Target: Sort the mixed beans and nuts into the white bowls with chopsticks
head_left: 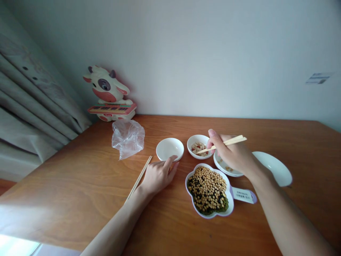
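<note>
My right hand (226, 151) is closed around a pair of pale wooden chopsticks (236, 140). Their tips reach into a small white bowl (189, 140) that holds flat pale seeds or slices with some red bits (200, 148). To its left stands another white bowl (170, 145) that looks bare inside. My left hand (158, 176) grips that bowl's near rim, index finger over the edge and thumb just outside it. Between my forearms lies a flower-shaped tray (231, 202) with yellow beans over dark and green ones. Below my right hand, stacked white dishes (218, 164) hold a few brownish pieces.
A second pair of chopsticks (140, 177) lies partly behind my left wrist. Crumpled clear plastic (128, 138) sits before a cow-shaped toy keyboard (109, 96) by the wall. Right of my forearm is a white plate (277, 167). A grey curtain (32, 106) hangs left of the wooden table (87, 185).
</note>
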